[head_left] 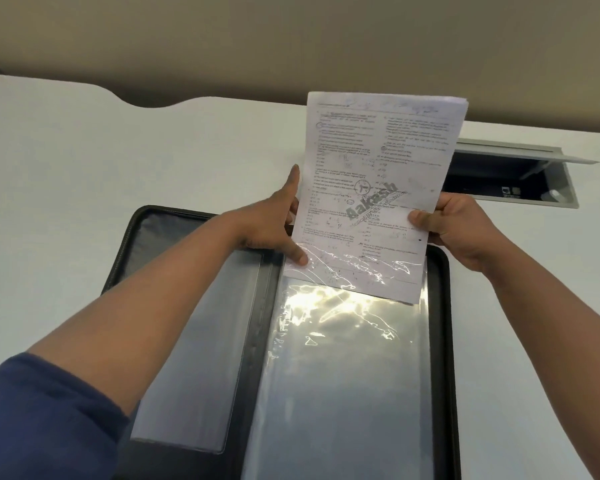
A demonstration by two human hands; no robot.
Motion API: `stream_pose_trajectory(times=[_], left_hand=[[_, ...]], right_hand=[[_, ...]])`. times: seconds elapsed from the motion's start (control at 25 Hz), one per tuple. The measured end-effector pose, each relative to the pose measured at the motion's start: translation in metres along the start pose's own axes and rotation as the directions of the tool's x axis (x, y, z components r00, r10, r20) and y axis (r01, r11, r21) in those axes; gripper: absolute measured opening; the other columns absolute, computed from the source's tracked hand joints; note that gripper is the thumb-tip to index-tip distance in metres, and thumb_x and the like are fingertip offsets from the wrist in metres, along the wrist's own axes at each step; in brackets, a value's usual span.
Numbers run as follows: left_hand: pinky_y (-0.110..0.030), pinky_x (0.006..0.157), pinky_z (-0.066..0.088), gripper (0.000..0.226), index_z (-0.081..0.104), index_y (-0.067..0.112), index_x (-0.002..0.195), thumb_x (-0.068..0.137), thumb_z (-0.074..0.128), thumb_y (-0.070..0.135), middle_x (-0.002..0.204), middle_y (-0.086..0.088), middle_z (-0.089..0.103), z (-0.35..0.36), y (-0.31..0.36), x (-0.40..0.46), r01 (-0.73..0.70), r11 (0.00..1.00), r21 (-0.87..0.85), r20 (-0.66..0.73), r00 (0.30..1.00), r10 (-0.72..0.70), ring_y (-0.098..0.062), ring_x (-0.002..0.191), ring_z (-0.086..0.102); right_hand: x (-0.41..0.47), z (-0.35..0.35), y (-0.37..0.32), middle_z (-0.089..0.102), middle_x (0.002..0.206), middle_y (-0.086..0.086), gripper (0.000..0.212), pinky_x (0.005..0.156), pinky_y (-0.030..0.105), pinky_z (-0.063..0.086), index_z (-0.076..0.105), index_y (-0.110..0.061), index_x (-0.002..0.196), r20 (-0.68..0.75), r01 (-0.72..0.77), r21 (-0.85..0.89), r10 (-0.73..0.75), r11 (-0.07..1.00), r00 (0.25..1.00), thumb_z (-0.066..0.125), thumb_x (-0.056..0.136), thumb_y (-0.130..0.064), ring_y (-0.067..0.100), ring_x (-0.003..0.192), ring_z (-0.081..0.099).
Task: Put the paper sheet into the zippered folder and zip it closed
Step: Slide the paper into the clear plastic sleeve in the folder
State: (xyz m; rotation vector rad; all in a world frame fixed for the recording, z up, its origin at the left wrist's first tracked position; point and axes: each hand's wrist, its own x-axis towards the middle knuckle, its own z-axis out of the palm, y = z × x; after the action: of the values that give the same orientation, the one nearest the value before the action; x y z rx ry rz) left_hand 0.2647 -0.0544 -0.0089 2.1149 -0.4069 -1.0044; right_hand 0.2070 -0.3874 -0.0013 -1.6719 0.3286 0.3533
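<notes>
A black zippered folder [442, 306] lies open flat on the white desk, its clear plastic sleeve [347, 368] shining on the right half. A printed paper sheet [378, 161] stands nearly upright above the sleeve's top, with its lower edge slipped under the clear plastic. My left hand [274, 223] grips the sheet's left edge together with the sleeve's top, thumb on the plastic. My right hand [454, 223] pinches the sheet's right edge, thumb on the front.
The white desk [118, 150] runs to a curved far edge. An open cable hatch [520, 174] with a raised lid sits in the desk behind my right hand. The folder's left half holds a grey inner pocket [194, 341].
</notes>
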Motion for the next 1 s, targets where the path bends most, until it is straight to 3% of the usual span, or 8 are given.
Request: stream_pose_trajectory(times=[0.04, 0.12, 0.24, 0.48, 0.64, 0.76, 1.0], left_hand=[[-0.015, 0.092, 0.046, 0.161, -0.032, 0.044, 0.148, 0.056, 0.100, 0.031, 0.123, 0.026, 0.050, 0.007, -0.003, 0.000, -0.018, 0.999, 0.027, -0.037, 0.999, 0.019, 0.004, 0.110, 0.058], [-0.034, 0.106, 0.043, 0.162, -0.036, 0.047, 0.144, 0.055, 0.099, 0.036, 0.127, 0.024, 0.047, 0.019, -0.006, -0.002, -0.041, 0.998, 0.057, -0.133, 0.990, 0.049, -0.009, 0.120, 0.054], [-0.047, 0.111, 0.043, 0.158, -0.032, 0.051, 0.145, 0.056, 0.098, 0.037, 0.134, 0.017, 0.045, 0.023, -0.008, -0.004, -0.049, 0.998, 0.026, -0.194, 0.980, 0.053, -0.016, 0.124, 0.052], [-0.053, 0.116, 0.034, 0.146, -0.008, 0.044, 0.157, 0.057, 0.098, 0.037, 0.147, 0.004, 0.040, 0.023, -0.001, -0.010, -0.054, 0.990, 0.132, -0.214, 0.973, 0.082, -0.020, 0.132, 0.046], [-0.051, 0.118, 0.029, 0.132, 0.010, 0.033, 0.160, 0.060, 0.096, 0.038, 0.149, 0.003, 0.036, 0.024, 0.001, -0.011, -0.032, 0.983, 0.181, -0.199, 0.978, 0.068, -0.018, 0.132, 0.042], [-0.050, 0.119, 0.028, 0.131, 0.012, 0.033, 0.160, 0.060, 0.097, 0.037, 0.149, 0.004, 0.036, 0.024, 0.001, -0.012, -0.027, 0.985, 0.170, -0.204, 0.977, 0.063, -0.017, 0.131, 0.043], [-0.054, 0.118, 0.028, 0.137, 0.002, 0.048, 0.154, 0.055, 0.097, 0.039, 0.148, 0.009, 0.038, 0.023, -0.001, -0.015, -0.038, 0.993, 0.114, -0.214, 0.975, 0.062, -0.017, 0.128, 0.046]], right_hand=[[-0.002, 0.002, -0.001, 0.079, 0.110, -0.004, 0.022, 0.076, 0.036, 0.064, 0.077, -0.021, 0.105, 0.008, -0.014, -0.019, 0.014, 1.000, 1.000, 0.066, 0.095, -0.005, 0.024, 0.099, 0.076], [-0.005, 0.006, -0.001, 0.079, 0.111, -0.002, 0.020, 0.087, 0.046, 0.062, 0.077, -0.019, 0.107, 0.012, -0.051, -0.072, 0.052, 0.996, 0.999, 0.067, 0.095, -0.006, 0.025, 0.099, 0.076], [-0.012, 0.008, 0.000, 0.078, 0.113, -0.001, 0.021, 0.098, 0.053, 0.056, 0.076, -0.016, 0.111, 0.000, -0.086, -0.138, 0.087, 0.987, 0.996, 0.068, 0.094, -0.006, 0.028, 0.103, 0.074], [-0.024, 0.011, 0.005, 0.078, 0.112, -0.008, 0.023, 0.097, 0.046, 0.056, 0.075, -0.024, 0.113, 0.037, -0.085, -0.301, 0.100, 0.950, 0.994, 0.069, 0.095, -0.010, 0.022, 0.104, 0.073], [-0.014, 0.013, -0.004, 0.078, 0.113, -0.010, 0.027, 0.081, 0.034, 0.062, 0.070, -0.026, 0.120, -0.002, -0.061, -0.139, 0.061, 0.988, 0.998, 0.068, 0.096, -0.014, 0.017, 0.100, 0.076], [-0.003, 0.013, -0.008, 0.079, 0.109, -0.008, 0.020, 0.073, 0.032, 0.062, 0.071, -0.024, 0.115, -0.097, -0.072, -0.016, 0.070, 0.997, 0.993, 0.061, 0.101, -0.014, 0.016, 0.096, 0.076], [0.000, 0.009, -0.003, 0.080, 0.107, -0.005, 0.019, 0.080, 0.039, 0.062, 0.076, -0.023, 0.102, -0.104, -0.089, -0.056, 0.083, 0.994, 0.991, 0.062, 0.100, -0.010, 0.021, 0.095, 0.077]])
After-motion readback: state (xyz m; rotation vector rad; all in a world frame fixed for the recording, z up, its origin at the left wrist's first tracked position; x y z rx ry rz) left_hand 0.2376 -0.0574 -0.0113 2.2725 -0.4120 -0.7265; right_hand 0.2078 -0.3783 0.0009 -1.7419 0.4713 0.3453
